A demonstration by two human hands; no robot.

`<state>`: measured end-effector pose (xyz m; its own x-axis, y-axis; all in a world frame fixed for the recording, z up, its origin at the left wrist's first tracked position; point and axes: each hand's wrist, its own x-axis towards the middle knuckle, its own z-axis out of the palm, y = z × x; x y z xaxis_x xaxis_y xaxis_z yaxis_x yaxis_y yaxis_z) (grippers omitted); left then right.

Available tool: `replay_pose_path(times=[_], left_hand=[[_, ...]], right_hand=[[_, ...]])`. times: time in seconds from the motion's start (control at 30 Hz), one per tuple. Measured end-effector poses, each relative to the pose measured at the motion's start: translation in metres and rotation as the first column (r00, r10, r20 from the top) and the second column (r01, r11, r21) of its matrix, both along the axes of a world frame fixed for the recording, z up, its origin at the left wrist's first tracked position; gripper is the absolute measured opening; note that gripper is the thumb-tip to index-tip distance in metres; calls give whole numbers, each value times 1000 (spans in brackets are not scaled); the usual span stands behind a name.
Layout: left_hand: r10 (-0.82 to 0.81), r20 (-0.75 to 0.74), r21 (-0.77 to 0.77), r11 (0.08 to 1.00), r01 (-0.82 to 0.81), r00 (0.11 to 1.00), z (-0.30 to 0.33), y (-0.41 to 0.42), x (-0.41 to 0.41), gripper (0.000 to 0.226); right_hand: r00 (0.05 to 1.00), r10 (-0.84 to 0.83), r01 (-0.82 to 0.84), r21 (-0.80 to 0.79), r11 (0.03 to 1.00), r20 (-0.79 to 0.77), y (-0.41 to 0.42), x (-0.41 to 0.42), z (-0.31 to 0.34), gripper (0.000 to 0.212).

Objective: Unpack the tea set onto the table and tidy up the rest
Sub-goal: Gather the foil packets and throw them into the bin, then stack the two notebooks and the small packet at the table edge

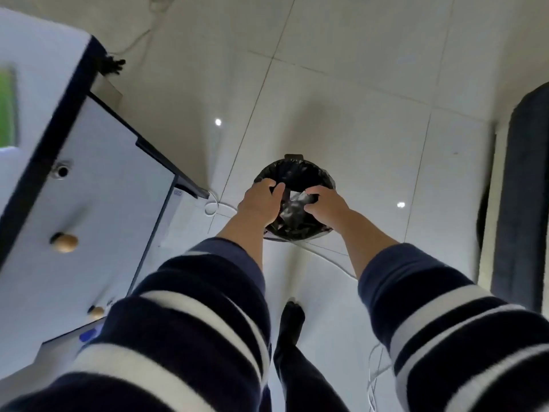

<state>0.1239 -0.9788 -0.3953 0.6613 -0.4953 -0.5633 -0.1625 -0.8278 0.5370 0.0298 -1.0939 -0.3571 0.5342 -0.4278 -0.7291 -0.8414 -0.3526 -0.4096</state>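
Both arms stretched forward and down over a small round bin [294, 173] lined with a black bag, standing on the tiled floor [341, 93]. Left hand [261, 200] palm-down over the bin's left rim, fingers curled, thumb toward the centre; looks like it pinches the black liner, but actual contact is blurred, so can't confirm the grip. Right hand [325, 205] over the right side of the opening, fingers closed around a crumpled wad of dark shiny plastic [297, 203] with one pale patch, held between the two hands right above the bin mouth. Whether the wad is loose wrapping or part of the liner: can't tell. Both forearms bare from wrist up, navy-and-white striped sleeves [193, 316] pushed back. No tea set pieces visible in this view. Left of the arms: white cabinet [98, 179] with a dark top edge, round wooden knobs [64, 242] on its front, close to the left sleeve but not touching. A thin white cable [212, 208] loops on the floor by the cabinet corner, near the bin. Dark-clad leg and foot [292, 319] below, between the arms. Dark upholstered furniture [523, 188] along the right edge, well apart from the bin. Two bright light reflections on the tiles.
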Motion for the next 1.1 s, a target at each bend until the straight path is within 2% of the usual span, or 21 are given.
replay_pose_path(times=[0.13, 0.3, 0.5, 0.6, 0.7, 0.8, 0.93, 1.0, 1.1], left_hand=[[-9, 43, 3, 1000, 9, 999, 88, 29, -2, 43], [133, 156, -32, 991, -130, 979, 185, 81, 4, 44], [371, 268, -99, 929, -358, 889, 269, 169, 43, 41], [467, 318, -98, 882, -462, 825, 294, 221, 63, 39], [579, 332, -123, 810, -574, 745, 304, 275, 78, 30], [712, 307, -146, 691, -708, 632, 290, 333, 94, 27], [826, 287, -109, 531, -840, 485, 261, 395, 112, 42], [857, 305, -85, 458, -885, 415, 250, 415, 124, 50], [865, 345, -19, 394, -919, 364, 240, 436, 137, 61]], right_hand=[[999, 20, -20, 12, 1000, 29, 19, 4, 77, 48], [965, 236, -230, -63, 971, 116, 58, 37, 174, 50], [809, 552, -521, -191, 832, 201, 139, 99, 257, 48], [751, 610, -573, -212, 792, 252, 183, 130, 274, 45], [693, 675, -625, -255, 738, 252, 227, 162, 278, 40], [654, 708, -665, -244, 706, 266, 269, 193, 272, 43], [598, 754, -677, -334, 656, 271, 311, 234, 247, 41], [579, 786, -663, -436, 608, 217, 326, 252, 234, 44], [578, 810, -659, -526, 537, 101, 340, 274, 219, 59]])
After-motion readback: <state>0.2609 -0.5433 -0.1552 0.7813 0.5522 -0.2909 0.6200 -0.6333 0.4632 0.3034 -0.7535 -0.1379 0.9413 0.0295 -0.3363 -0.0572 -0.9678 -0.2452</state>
